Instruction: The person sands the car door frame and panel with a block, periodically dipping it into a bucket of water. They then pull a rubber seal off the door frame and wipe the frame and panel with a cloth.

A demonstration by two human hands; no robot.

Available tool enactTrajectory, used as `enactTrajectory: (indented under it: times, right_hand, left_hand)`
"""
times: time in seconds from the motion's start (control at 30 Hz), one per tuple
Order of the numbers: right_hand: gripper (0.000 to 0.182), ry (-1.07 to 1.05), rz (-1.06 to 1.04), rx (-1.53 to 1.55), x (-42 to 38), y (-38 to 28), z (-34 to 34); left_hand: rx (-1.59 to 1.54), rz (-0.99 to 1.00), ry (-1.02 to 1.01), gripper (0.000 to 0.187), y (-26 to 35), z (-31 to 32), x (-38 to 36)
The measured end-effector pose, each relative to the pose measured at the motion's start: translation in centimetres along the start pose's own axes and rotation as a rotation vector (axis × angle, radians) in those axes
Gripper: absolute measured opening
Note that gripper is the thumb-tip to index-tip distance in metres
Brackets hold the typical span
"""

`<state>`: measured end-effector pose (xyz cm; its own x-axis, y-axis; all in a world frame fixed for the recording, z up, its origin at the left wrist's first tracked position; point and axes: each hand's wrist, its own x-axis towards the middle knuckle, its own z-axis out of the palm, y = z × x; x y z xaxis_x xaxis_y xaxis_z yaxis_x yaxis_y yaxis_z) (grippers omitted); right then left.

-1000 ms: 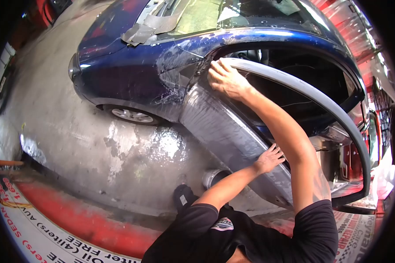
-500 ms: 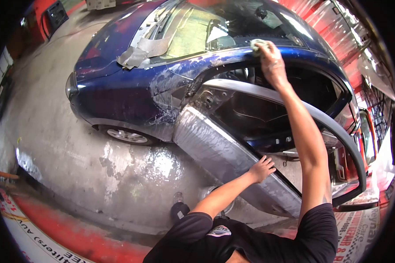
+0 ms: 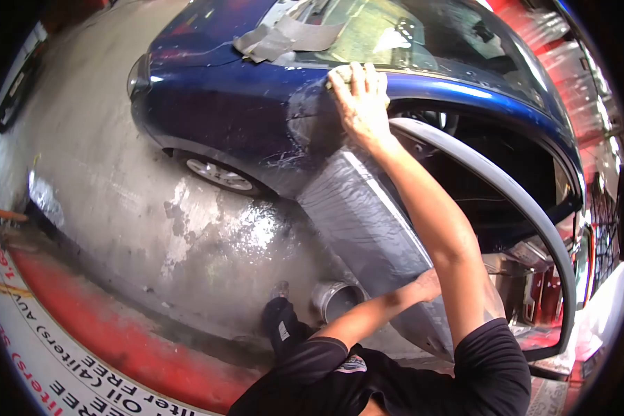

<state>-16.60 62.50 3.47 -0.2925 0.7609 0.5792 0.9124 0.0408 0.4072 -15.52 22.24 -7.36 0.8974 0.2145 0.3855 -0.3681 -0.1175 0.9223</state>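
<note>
My right hand [image 3: 362,104] presses a pale, crumpled pad, perhaps a sponge or rag [image 3: 338,75], against the blue car [image 3: 215,90] at the base of the windshield pillar. Its fingers curl over the pad and hide most of it. The paint around there is wet and streaked. My left hand [image 3: 428,283] rests at the upper edge of the open grey car door [image 3: 367,215]; its fingers are hidden behind my right forearm. The door's bare frame [image 3: 513,187] arches up to the right of my arm.
Grey sheets of sandpaper-like material [image 3: 284,40] lie at the windshield's base. A metal bucket [image 3: 338,299] stands on the wet concrete floor [image 3: 208,243] by my foot. A front wheel [image 3: 218,173] is at the left, and a printed banner [image 3: 83,374] runs along the lower left.
My right hand has slid the pad forward and down along the pillar, from the roof edge to the windshield's base. The view has shifted, and my right forearm now covers my left fingers.
</note>
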Motion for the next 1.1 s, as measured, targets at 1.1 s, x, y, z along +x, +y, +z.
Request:
enactTrajectory:
  times: [1.1]
  right_hand:
    - [0.028,-0.455,-0.455,-0.067,-5.0,4.8,-5.4]
  left_hand:
    - [0.806,0.258,-0.147,0.04,-4.4,2.6,0.3]
